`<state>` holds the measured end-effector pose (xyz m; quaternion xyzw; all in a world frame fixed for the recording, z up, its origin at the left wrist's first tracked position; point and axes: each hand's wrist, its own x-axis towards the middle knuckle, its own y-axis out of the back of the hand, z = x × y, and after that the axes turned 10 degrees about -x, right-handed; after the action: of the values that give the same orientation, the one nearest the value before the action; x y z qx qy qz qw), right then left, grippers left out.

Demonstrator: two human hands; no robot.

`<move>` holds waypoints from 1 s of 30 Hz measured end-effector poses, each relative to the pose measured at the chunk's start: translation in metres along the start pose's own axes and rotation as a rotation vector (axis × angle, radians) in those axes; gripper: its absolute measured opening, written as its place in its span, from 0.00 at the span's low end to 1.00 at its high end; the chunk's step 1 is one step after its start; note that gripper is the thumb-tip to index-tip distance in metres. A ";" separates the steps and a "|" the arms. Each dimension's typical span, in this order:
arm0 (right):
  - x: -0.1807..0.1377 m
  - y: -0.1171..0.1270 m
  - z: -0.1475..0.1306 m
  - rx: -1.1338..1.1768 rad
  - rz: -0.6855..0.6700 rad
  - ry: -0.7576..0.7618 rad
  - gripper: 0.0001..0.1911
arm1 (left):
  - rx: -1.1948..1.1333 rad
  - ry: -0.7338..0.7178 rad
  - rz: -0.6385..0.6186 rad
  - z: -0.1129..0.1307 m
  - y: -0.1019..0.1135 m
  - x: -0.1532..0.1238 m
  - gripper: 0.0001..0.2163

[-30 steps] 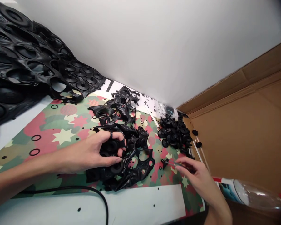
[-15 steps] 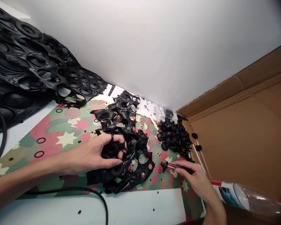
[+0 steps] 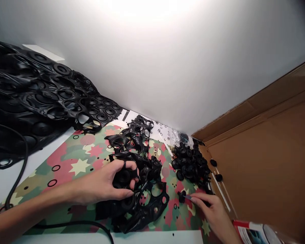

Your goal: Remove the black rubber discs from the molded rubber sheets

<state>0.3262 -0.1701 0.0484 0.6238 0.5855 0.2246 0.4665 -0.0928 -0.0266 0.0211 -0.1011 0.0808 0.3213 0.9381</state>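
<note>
My left hand (image 3: 108,181) is curled around a crumpled black rubber sheet (image 3: 156,211) full of round holes, its thumb and fingers gripping the near-left part. Thin black rubber loops over the fingers. Thick rubber rings or discs bulge beneath the palm, partly hidden. Over on the right, my right hand (image 3: 213,210) pinches a slim pair of tweezers (image 3: 187,197). At the tips is a small black rubber disc part with a stem (image 3: 181,196), close to the patterned mat (image 3: 173,222); whether the tips grip it I cannot tell.
A pile of black rubber parts (image 3: 190,162) lies beyond my right hand. Large moulded rubber sheets (image 3: 45,101) are heaped at left. Thin rings are scattered around. A black cable (image 3: 73,223) crosses in front; a cardboard wall (image 3: 264,145) and a bottle (image 3: 256,232) stand at right.
The view has tilted up, so everything sits lower in the picture. The tweezers' two separate prongs now look like one narrow shape. My left hand keeps its grip on the sheet.
</note>
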 end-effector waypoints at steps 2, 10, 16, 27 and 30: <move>0.000 0.002 0.005 0.006 0.087 0.012 0.25 | -0.031 -0.004 -0.005 -0.001 -0.001 0.000 0.18; 0.011 0.035 0.018 0.115 0.762 -0.253 0.34 | -0.042 -0.036 -0.032 -0.008 0.005 -0.004 0.21; 0.013 0.020 0.004 0.151 0.705 -0.171 0.33 | -0.274 -0.088 -0.227 -0.021 0.005 -0.008 0.22; 0.007 -0.040 -0.069 0.236 0.287 0.085 0.27 | -0.047 0.064 -0.367 0.009 -0.006 -0.010 0.31; 0.004 -0.051 -0.082 0.183 0.242 0.156 0.26 | -0.037 0.050 -0.330 0.014 -0.007 -0.012 0.26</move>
<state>0.2322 -0.1460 0.0422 0.7102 0.5587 0.2727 0.3302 -0.0963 -0.0354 0.0382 -0.1381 0.0805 0.1617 0.9738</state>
